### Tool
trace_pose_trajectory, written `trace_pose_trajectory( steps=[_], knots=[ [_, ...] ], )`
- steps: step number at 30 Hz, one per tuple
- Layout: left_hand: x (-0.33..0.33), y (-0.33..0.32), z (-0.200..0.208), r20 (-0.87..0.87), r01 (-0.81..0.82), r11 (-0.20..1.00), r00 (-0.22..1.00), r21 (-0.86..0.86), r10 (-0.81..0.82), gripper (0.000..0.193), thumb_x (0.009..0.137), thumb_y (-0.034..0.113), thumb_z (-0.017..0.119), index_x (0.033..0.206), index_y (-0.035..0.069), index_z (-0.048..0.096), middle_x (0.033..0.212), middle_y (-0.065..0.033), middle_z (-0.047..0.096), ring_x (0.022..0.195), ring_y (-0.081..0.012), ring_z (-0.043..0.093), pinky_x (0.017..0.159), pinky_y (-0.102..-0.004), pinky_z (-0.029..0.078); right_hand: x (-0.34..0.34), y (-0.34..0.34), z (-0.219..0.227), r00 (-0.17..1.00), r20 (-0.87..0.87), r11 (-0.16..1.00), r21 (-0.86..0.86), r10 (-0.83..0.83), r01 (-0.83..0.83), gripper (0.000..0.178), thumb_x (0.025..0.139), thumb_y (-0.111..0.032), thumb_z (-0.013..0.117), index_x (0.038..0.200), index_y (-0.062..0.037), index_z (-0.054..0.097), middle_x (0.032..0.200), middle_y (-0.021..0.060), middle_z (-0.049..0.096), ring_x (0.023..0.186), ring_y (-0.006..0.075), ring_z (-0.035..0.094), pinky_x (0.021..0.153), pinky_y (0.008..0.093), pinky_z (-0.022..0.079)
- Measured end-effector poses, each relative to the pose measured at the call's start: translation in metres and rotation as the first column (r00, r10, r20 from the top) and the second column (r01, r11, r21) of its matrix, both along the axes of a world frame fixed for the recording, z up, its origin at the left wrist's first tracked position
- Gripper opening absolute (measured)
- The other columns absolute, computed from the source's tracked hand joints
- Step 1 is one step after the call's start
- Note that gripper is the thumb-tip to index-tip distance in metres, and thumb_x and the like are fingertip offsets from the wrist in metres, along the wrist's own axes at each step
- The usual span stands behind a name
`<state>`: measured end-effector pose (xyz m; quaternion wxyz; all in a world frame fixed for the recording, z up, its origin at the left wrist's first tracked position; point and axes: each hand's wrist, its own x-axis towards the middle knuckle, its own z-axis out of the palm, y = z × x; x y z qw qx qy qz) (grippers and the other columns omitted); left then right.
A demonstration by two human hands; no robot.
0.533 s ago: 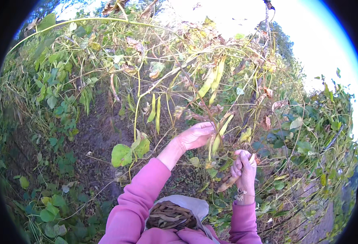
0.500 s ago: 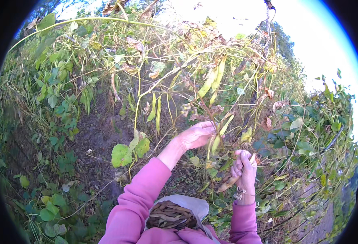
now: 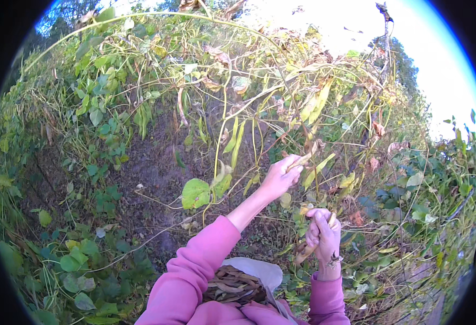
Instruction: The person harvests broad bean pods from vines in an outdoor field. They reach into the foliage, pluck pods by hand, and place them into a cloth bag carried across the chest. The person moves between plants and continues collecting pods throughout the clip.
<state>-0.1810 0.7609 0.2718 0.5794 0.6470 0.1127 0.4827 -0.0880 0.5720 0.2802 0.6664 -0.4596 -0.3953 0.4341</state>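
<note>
My left hand (image 3: 281,179) is closed around a dry tan bean pod (image 3: 301,161), whose far end points up toward the vine stems. Beside that hand hangs a yellow-green pod (image 3: 319,170). Lower and to the right, my right hand (image 3: 325,234) is closed on several dry brown bean pods (image 3: 304,252); their ends stick out under and above the fingers. Against my body sits a white bag (image 3: 260,271) with many dry brown pods (image 3: 234,284) in it, partly hidden by my left sleeve.
A long vine stem (image 3: 216,20) arches across the top. Green pods (image 3: 238,142) and a paler pair (image 3: 319,102) hang from the tangle. A broad green leaf (image 3: 195,193) stands near my left forearm. An upright stick (image 3: 386,46) rises at the upper right. Bare soil (image 3: 151,168) shows at left.
My left hand has gone from loosely open among the hanging pods to closed on a dry pod. My right hand keeps its pods. The whole view has shifted, moving the plants rightward and down.
</note>
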Motion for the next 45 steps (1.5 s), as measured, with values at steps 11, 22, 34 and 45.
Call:
trace_pose_trajectory(
  steps=[11,22,34,45],
  knots=[
    [-0.088,-0.058,-0.044,-0.375,-0.095,0.971,0.91,0.221,0.175,0.029,0.098,0.031,0.048,0.093,0.002,0.051,0.068,-0.0121,0.057,0.062,-0.0249,0.06,0.06,-0.0377,0.046,-0.033,0.079,-0.012,0.987,0.161,0.998,0.069,-0.026,0.015,0.026,0.097,-0.022,0.055,0.113,-0.0018,0.06,0.086,0.0034,0.061,0.054,0.0025,0.044,0.041,0.0172,0.037],
    [-0.203,-0.174,-0.2,-0.871,-0.258,0.944,0.394,0.203,0.295,0.072,0.068,0.034,0.08,0.124,0.005,0.047,0.11,-0.0174,0.055,0.109,-0.033,0.054,0.088,-0.0418,0.047,-0.06,0.042,-0.088,0.805,0.174,0.822,-0.174,0.568,-0.542,0.023,0.101,-0.025,0.046,0.089,-0.0071,0.055,0.069,-0.0006,0.055,0.058,0.0082,0.054,0.057,0.0233,0.046],
    [-0.209,-0.219,-0.274,-0.662,-0.577,0.68,0.728,-0.452,0.178,0.02,0.075,-0.002,0.061,0.091,0.004,0.053,0.069,0.0011,0.051,0.062,-0.0087,0.049,0.057,-0.0274,0.041,-0.111,-0.038,-0.269,-0.088,0.972,0.41,-0.174,0.22,-0.895,0.033,0.084,-0.033,0.064,0.1,-0.0066,0.054,0.091,0.0084,0.058,0.078,0.0255,0.06,0.065,0.0369,0.052],
    [-0.24,-0.15,-0.235,-0.842,-0.48,0.859,0.525,-0.175,0.122,0.019,0.073,0.005,0.061,0.091,0.004,0.053,0.069,-0.0102,0.057,0.064,-0.0232,0.057,0.06,-0.0359,0.045,-0.163,-0.014,-0.246,-0.159,0.977,0.62,-0.215,0.146,-0.755,0.046,0.074,-0.035,0.066,0.107,-0.0031,0.059,0.108,0.0117,0.056,0.106,0.0264,0.052,0.094,0.0407,0.042]
  ],
)
